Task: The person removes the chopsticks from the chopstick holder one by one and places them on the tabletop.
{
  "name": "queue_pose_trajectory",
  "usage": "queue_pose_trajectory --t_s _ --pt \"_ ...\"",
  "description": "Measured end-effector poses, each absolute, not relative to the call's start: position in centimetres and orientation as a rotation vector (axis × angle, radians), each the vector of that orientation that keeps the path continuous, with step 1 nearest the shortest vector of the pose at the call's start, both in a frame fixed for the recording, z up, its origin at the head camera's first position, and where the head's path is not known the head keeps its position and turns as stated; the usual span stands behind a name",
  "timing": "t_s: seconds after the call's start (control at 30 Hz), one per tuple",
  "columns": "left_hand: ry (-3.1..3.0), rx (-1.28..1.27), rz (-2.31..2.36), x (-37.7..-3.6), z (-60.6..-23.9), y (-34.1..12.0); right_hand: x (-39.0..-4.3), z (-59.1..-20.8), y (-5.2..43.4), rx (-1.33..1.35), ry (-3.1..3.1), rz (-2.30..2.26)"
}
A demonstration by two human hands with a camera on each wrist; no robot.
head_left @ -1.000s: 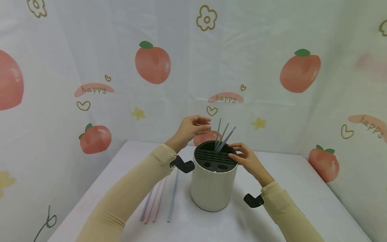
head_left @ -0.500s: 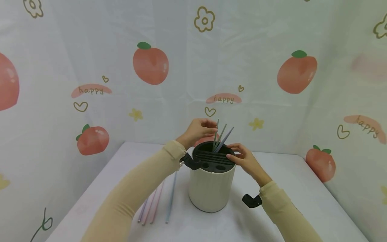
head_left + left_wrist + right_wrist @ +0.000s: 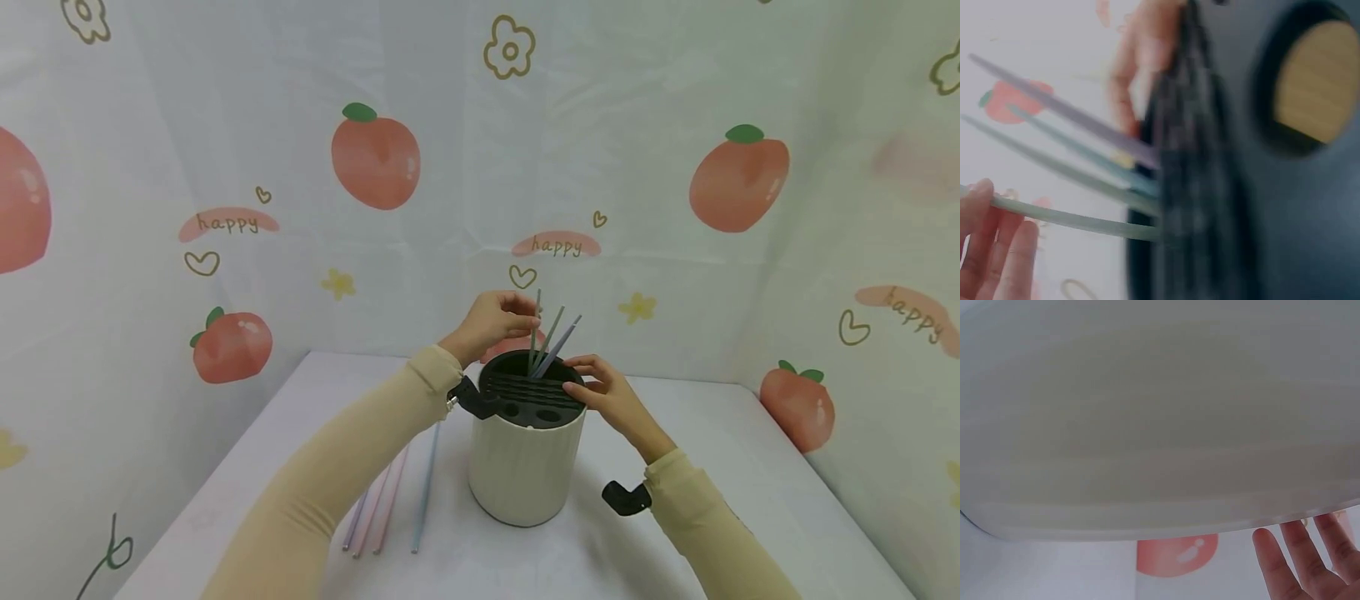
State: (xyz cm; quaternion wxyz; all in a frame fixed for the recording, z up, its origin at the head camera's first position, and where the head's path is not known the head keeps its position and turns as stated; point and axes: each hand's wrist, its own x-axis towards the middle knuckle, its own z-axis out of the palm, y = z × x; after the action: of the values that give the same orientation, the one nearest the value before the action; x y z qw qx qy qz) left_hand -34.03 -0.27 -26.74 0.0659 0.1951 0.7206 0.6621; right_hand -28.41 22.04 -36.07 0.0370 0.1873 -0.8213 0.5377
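A cream round utensil holder with a black slotted top stands upright in the head view. Several thin pastel sticks lean out of its rear opening; a purple stick and a blue stick show in the left wrist view. My left hand pinches a pale green stick, whose lower end is inside the holder. Beside it leans another green stick, untouched. My right hand holds the holder's upper right rim, thumb in front and fingers behind the wall.
On the white table, left of the holder, lie a blue stick, two pink sticks and a purple stick, partly behind my left sleeve. A fruit-printed cloth hangs behind and at both sides.
My left hand has moved right to the sticks and taken hold of the leftmost green stick, which now stands more upright. My right hand has stayed on the holder's rim.
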Motion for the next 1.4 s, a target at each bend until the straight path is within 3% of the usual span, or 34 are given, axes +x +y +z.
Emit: queue_pose_trajectory --t_s 0.3,0.47,0.6,0.77,1.03,1.4 --pt "1.918 0.743 2.517 -34.0 -21.2 -4.6 -28.1 -35.8 22.0 0.569 -2.526 1.622" --pt "1.716 0.682 2.853 -33.7 -18.1 -9.0 -28.1 -35.9 22.0 0.571 -2.53 1.61" --pt "1.754 0.571 2.937 -33.8 -18.3 -12.8 -28.2 -35.9 22.0 0.566 -2.529 1.608" --pt "1.978 0.412 2.788 -33.9 -22.2 -17.4 -28.1 -36.0 22.0 0.561 -2.517 1.63" --pt "2.385 0.206 2.196 -33.9 -31.9 -23.2 -28.2 -35.9 22.0 0.579 -2.508 1.648" --pt "2.521 -0.026 1.798 -33.4 -42.1 -25.0 -28.6 -36.3 22.1 0.601 -2.504 1.661"
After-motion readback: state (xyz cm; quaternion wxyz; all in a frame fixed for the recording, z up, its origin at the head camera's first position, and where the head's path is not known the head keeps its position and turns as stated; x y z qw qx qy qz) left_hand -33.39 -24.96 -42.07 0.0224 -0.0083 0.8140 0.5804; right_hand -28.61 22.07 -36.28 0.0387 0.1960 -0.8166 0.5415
